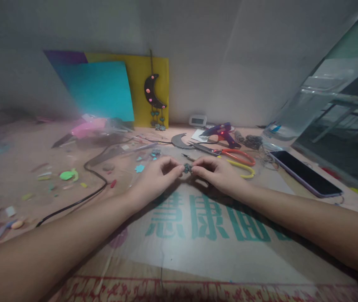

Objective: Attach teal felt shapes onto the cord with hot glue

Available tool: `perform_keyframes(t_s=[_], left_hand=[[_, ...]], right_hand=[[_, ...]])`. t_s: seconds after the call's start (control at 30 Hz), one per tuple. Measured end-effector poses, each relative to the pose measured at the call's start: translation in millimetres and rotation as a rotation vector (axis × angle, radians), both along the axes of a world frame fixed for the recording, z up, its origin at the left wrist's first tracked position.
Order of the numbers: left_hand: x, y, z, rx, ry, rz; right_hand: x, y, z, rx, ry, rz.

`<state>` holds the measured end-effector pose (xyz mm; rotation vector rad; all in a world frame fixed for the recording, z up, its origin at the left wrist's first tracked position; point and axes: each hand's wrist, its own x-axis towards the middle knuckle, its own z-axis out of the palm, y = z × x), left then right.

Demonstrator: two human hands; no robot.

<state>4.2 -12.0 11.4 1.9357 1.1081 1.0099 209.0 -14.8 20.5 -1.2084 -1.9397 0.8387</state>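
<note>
Between my two hands is a small dark grey-green piece with a lobed outline [187, 168], pinched at its edges by the fingertips. My left hand [163, 172] grips its left side, thumb and forefinger closed. From the other side, my right hand [212, 170] pinches it the same way. Just behind the fingers lies a thin pen-like tool [188, 157], partly covered by my right hand. Scissors [210, 149] with orange and yellow handles rest beyond my right hand. A grey crescent [182, 141] lies flat behind them. Small blue cut-out shapes [139, 168] are beside my left hand.
A glue gun [221, 134] with a lit red light lies at the back. Its dark cord [95, 167] seems to run left. A phone [304, 173] is at right. A decorated moon hanging [152, 92] stands before coloured sheets [103, 88]. Scraps [67, 175] litter the left.
</note>
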Motion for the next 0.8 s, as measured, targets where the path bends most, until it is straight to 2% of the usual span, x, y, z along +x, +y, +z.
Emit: perform_keyframes(t_s=[0.1, 0.27, 0.47, 0.63, 0.8], left_hand=[[0.1, 1.0, -1.5, -0.011, -0.012, -0.016], [0.0, 2.4, -3.8, -0.040, -0.069, -0.056], [0.3, 0.4, -1.1, 0.009, 0.005, -0.007], [1.8, -0.2, 1.4, -0.029, -0.061, 0.014], [2.9, 3.5, -3.2, -0.033, -0.075, 0.019]], right_hand=[[0.0, -0.2, 0.1, 0.024, -0.049, -0.007], [0.1, -0.7, 0.0, 0.001, -0.013, -0.014], [2.2, 0.2, -0.9, 0.066, -0.024, 0.034], [4.4, 5.2, -1.3, 0.193, -0.005, -0.052], [2.5, 7.9, -3.0, 0.307, -0.033, -0.094]])
